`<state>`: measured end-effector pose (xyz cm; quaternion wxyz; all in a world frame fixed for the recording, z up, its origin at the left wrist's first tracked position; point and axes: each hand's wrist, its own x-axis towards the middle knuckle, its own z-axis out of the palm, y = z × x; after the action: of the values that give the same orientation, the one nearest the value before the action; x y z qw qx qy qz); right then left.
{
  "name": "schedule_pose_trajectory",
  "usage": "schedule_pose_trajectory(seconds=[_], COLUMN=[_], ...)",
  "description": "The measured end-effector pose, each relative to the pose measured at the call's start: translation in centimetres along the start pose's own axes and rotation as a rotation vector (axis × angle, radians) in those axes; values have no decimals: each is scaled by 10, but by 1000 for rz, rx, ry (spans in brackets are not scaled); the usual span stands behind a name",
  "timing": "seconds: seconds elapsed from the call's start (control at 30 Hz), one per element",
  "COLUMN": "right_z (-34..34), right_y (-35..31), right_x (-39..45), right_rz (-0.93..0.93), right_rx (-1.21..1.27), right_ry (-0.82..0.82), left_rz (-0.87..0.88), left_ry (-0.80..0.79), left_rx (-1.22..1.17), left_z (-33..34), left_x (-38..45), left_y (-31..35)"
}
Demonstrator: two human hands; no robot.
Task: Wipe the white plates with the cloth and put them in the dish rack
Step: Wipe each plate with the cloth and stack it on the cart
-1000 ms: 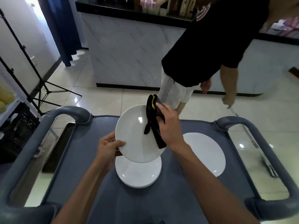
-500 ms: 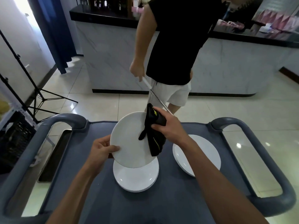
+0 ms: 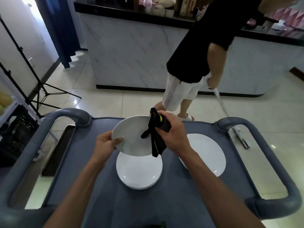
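From half a second back I see little change in my grip — my left hand [image 3: 107, 142] still pinches the near-left rim of the white plate [image 3: 131, 137], thumb on the face, holding it tilted above the table [image 3: 98, 186]. My right hand [image 3: 172, 135] still clutches the black cloth [image 3: 156, 137], bunched, with a yellow stripe showing; it has slid from the plate's upper right down along the right edge, so the loose end now hangs past the lower rim. I read that as one wiping stroke along that side, with the left part of the face probably not yet covered.

The plate hovers directly over the stack of plates [image 3: 139, 171] at the middle of the table, apart from it. A second lot of plates [image 3: 209, 155] lies to the right, partly hidden by my forearm.

Beyond the table a person in a black top [image 3: 205, 38] has moved across to the right, pushing a mop [image 3: 230, 122] close to the far right corner — worth watching. I can't make out a dish rack with any certainty, so placing is still to come.
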<state>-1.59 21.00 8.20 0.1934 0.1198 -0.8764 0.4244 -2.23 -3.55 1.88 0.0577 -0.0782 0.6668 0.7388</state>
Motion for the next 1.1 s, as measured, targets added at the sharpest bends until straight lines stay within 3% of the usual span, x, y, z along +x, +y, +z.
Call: schedule_pose_trajectory(seconds=[0.4,0.57,0.73,1.1], right_z=[-5,-7,-2,10], right_y=[-2,3,8,9], right_x=[-21,-26,-37,-70], right_rz=[-224,-250,-317,-443], right_rx=[-170,-245,-322,-381], right_ry=[79,148,175,88], left_rz=[-129,-330,-497,-518], left_ry=[10,109,-49,47], left_rx=[-26,-208,-356,-500], left_z=[8,9,28,47], left_x=[-2,-12,-23,-28], left_y=[-19,-19,-5,1])
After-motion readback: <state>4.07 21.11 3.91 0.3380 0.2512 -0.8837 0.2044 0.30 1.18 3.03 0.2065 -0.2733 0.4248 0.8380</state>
